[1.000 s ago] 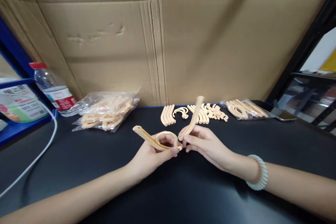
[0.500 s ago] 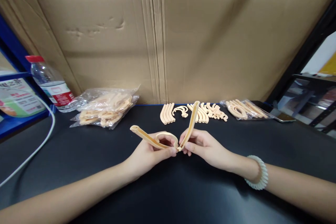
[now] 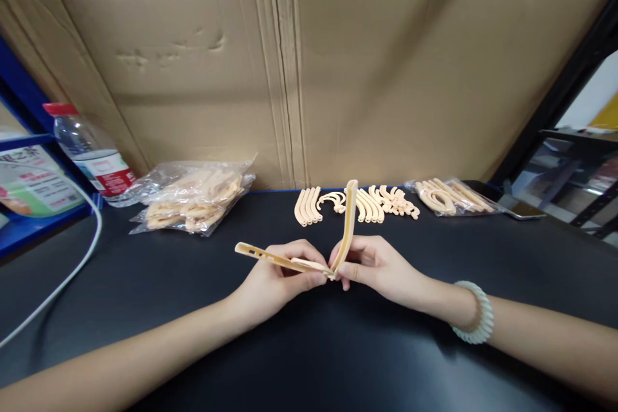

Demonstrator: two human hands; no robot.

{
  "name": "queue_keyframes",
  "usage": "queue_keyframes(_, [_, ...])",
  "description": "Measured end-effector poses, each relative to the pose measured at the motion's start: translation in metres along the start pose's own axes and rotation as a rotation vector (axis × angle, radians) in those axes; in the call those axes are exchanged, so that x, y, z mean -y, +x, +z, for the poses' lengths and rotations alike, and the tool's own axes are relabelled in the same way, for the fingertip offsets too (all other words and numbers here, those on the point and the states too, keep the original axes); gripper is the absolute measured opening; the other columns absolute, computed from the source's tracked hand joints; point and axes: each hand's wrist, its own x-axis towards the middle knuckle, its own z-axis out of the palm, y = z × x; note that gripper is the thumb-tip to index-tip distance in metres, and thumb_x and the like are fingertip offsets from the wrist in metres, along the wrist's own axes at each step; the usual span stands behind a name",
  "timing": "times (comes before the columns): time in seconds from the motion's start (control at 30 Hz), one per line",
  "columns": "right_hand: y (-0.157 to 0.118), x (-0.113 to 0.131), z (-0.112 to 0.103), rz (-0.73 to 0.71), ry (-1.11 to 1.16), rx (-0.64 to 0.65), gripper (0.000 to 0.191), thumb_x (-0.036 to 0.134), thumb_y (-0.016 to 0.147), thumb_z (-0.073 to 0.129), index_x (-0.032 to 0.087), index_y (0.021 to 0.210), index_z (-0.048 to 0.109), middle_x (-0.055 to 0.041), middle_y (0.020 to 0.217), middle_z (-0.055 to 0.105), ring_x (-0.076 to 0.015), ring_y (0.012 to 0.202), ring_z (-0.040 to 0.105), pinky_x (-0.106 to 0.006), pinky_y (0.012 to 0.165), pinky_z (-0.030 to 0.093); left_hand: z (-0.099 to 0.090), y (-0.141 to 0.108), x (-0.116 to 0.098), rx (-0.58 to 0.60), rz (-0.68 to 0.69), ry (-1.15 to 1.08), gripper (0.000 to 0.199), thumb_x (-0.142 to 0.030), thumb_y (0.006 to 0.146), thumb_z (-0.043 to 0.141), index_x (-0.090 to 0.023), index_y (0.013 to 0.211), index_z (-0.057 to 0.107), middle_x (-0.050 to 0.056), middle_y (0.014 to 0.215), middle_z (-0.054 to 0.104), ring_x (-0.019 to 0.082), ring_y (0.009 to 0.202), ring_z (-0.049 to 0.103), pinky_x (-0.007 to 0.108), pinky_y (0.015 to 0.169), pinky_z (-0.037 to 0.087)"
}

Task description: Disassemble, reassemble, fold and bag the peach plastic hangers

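My left hand (image 3: 273,280) is closed on a beige plastic hanger arm (image 3: 253,251), which points up and left and has small slots near its outer end. A curved hanger hook (image 3: 309,263) lies along this arm, seen nearly edge-on in the same hand. Between the thumb and fingers of my right hand (image 3: 379,269), a second hanger arm (image 3: 350,222) stands almost upright, its hollow side toward me. The inner ends of the pieces meet between my fingertips; whether they are joined there I cannot tell.
Behind my hands lie rows of loose curved hanger arms (image 3: 308,206), hooks (image 3: 333,198) and small parts (image 3: 403,204). Clear bags of beige parts lie at the left (image 3: 193,203) and right (image 3: 441,198). A bottle (image 3: 96,154) and white cable (image 3: 82,264) are at the left.
The left hanger arm has tipped lower and turned, showing its slots. The hook has swung down flat along it. The right arm has tilted slightly left, nearer upright.
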Motion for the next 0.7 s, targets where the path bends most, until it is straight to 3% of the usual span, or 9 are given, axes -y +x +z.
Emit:
queue_keyframes(0.2, [-0.0003,0.0007,-0.0016,0.036,0.04,0.013,0.027,0.037,0.074,0.077,0.014,0.081,0.066,-0.0014,0.073,0.064,-0.0131,0.066,0.062,-0.028,0.063,0.054,0.001,-0.0009,0.001,-0.001,-0.039,-0.095,0.007,-0.022,0.073,0.077,-0.016,0.075,0.072,0.002,0.076,0.066,0.016,0.071,0.06,0.027,0.069,0.047])
queue_keyframes(0.43, [-0.0026,0.0013,0.0022,0.033,-0.007,-0.009,0.019,0.031,0.075,0.076,0.015,0.079,0.068,-0.0012,0.07,0.065,-0.0131,0.063,0.064,-0.028,0.063,0.055,0.0,-0.0017,0.0016,-0.024,-0.016,-0.078,0.006,-0.022,0.071,0.078,-0.018,0.073,0.075,0.002,0.075,0.064,0.016,0.07,0.061,0.027,0.066,0.048])
queue_keyframes(0.7, [-0.0061,-0.0002,0.0036,-0.037,-0.114,-0.05,0.015,0.03,0.077,0.073,0.017,0.084,0.072,-0.0039,0.077,0.071,-0.0168,0.07,0.067,-0.033,0.072,0.057,0.0047,-0.003,-0.0028,-0.123,-0.053,-0.13,0.009,-0.021,0.066,0.081,-0.017,0.068,0.073,0.0,0.069,0.064,0.015,0.065,0.06,0.028,0.066,0.05])
